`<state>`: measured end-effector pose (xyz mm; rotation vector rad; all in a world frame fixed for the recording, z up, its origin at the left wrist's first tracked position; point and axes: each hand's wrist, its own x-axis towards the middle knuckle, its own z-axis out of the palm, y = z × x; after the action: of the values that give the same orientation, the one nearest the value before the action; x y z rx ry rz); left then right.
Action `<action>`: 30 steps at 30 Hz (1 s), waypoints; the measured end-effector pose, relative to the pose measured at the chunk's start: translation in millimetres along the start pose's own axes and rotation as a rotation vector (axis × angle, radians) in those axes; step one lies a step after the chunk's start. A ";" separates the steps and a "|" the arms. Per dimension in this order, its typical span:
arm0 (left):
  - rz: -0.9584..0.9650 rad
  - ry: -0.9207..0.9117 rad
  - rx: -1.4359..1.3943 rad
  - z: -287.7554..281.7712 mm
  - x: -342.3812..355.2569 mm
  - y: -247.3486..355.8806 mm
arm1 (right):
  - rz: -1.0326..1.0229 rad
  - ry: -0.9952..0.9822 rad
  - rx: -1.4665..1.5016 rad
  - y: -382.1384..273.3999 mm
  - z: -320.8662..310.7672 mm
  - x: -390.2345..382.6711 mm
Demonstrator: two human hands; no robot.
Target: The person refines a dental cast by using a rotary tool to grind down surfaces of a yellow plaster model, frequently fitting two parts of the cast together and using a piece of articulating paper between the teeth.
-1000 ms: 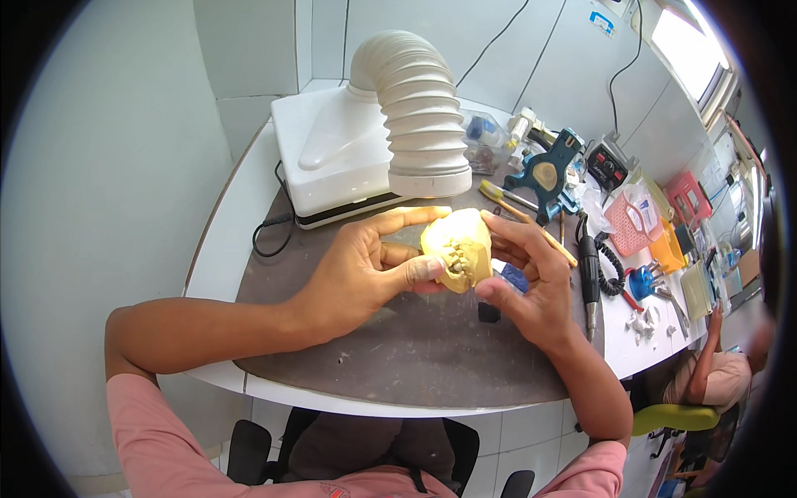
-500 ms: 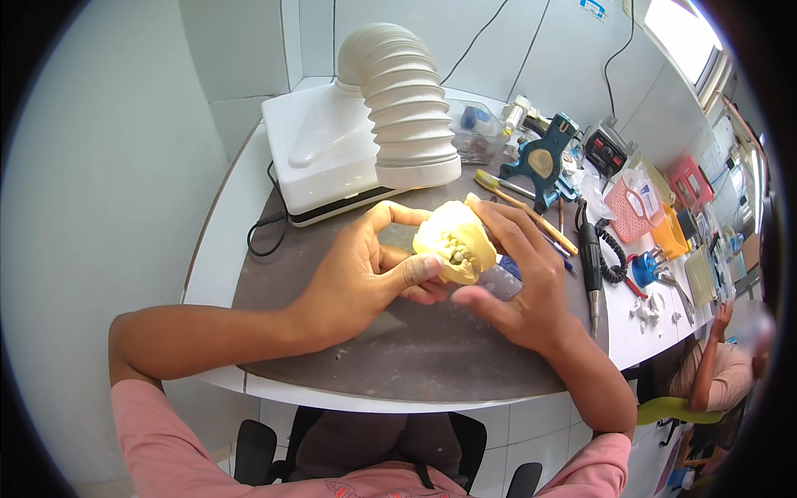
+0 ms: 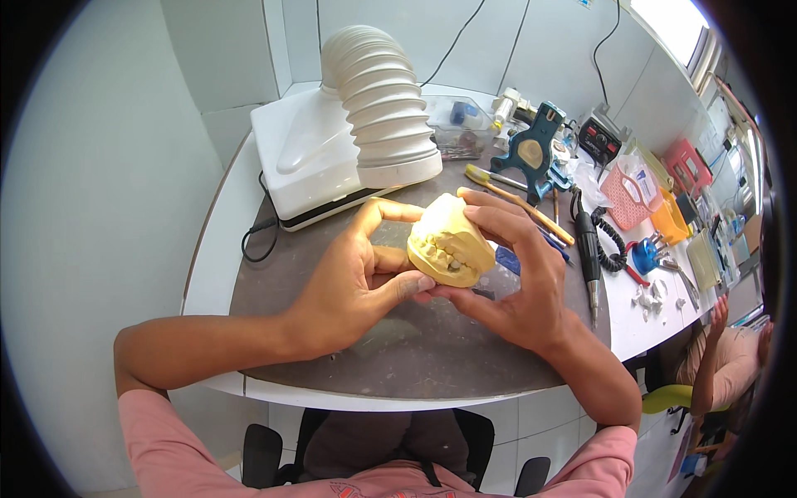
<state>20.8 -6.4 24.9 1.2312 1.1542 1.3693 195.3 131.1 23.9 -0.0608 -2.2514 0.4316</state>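
A yellow plaster dental model is held up over the dark bench mat, its rows of teeth turned partly toward me. My left hand grips it from the left, thumb at the lower edge and index finger along the upper side. From the right, my right hand closes on it with the fingers over the top and the thumb beneath. The two thumbs nearly meet under the model. Just behind it hangs the mouth of a white ribbed suction hose, apart from the model.
The hose rises from a white box unit. To the right lie a wooden-handled brush, a black handpiece with coiled cord, a blue-green articulator, a pink basket and white plaster bits. Another person sits at far right.
The model has been turned and tilted, so its teeth and flat base show differently. My right thumb has come in against its underside. The view has shifted slightly.
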 end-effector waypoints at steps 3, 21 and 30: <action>-0.005 -0.003 0.000 0.2 0.2 -0.3 | -0.028 0.010 -0.005 -0.4 -0.7 1.1; 0.469 0.037 0.794 -17.3 8.9 -11.6 | 0.204 -0.267 0.288 10.4 -10.4 0.3; 0.571 0.151 1.085 -16.7 12.0 -13.6 | 0.437 -0.374 -0.347 31.5 -58.9 9.3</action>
<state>4.0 6.3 11.9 2.3884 1.8456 1.2265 230.0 179.3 55.9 -0.7140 -2.6637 0.2880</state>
